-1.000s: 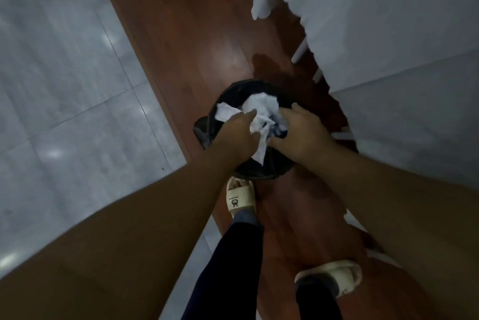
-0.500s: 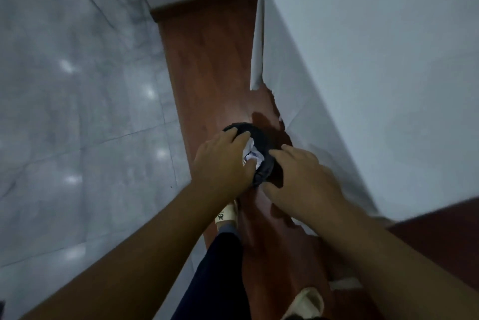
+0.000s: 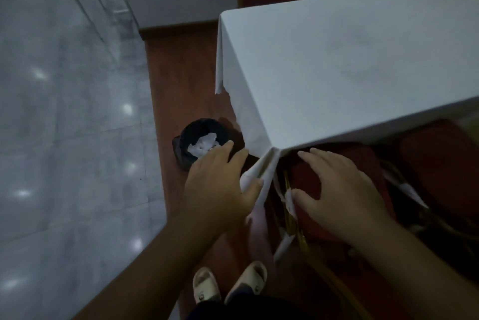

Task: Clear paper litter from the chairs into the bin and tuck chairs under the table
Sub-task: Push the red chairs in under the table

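Head view, black bin (image 3: pixel 201 134) holding crumpled paper (image 3: pixel 203 145) beside table (image 3: pixel 350 66), left hand (image 3: pixel 220 185) and right hand (image 3: pixel 339 190) both spread, empty, sandal markings unreadable

Single view, head-mounted wide-angle, aimed forward and steeply down from standing height. Both forearms enter from the bottom edge; left hand (image 3: pixel 220 185) and right hand (image 3: pixel 342 190) sit close to the lens at lower centre. Own feet in slippers (image 3: pixel 228 286) at the bottom edge. White-clothed surface (image 3: pixel 350 66) fills upper right; bin (image 3: pixel 199 143) on the floor at centre-left. Edges curve visibly.
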`<state>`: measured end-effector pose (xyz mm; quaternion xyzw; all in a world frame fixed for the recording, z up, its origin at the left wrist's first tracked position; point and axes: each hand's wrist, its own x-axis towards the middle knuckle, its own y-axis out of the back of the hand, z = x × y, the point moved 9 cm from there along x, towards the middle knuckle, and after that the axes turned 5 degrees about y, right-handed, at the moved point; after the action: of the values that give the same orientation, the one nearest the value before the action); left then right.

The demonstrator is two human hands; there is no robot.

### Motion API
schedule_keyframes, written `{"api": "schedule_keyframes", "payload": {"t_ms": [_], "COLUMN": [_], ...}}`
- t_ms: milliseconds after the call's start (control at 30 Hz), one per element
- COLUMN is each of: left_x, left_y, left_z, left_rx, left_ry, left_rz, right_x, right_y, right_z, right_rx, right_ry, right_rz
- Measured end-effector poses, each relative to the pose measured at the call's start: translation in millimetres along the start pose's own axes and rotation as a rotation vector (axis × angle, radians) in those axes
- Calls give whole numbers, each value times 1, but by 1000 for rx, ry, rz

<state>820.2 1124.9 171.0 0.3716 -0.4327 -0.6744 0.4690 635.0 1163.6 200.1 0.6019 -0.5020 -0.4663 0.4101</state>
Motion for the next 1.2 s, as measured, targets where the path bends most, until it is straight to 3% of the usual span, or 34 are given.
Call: {"api": "schedule_keyframes", "payload": {"t_ms": [300, 400, 567, 733, 1200], "left_x": [-69, -85, -100, -103, -99], "left_y": [-12, -30, -57, -65, -99], "left_z": [77, 121, 223, 320, 479], "left_rx": [51, 99, 67, 74, -10], "left_ry": [96, 166, 274, 224, 71], "left_rz": [27, 15, 13, 46, 29], "right_x": [-67, -89, -126, -161, -225], "right_y": [9, 21, 32, 58, 126], "right_z": [50, 94, 189, 262, 420], "right_rx": [-50, -76, -151, -156, -100], "right_ry": [79, 130, 185, 156, 98], "right_rz": [-52, -17, -134, -138, -41]}}
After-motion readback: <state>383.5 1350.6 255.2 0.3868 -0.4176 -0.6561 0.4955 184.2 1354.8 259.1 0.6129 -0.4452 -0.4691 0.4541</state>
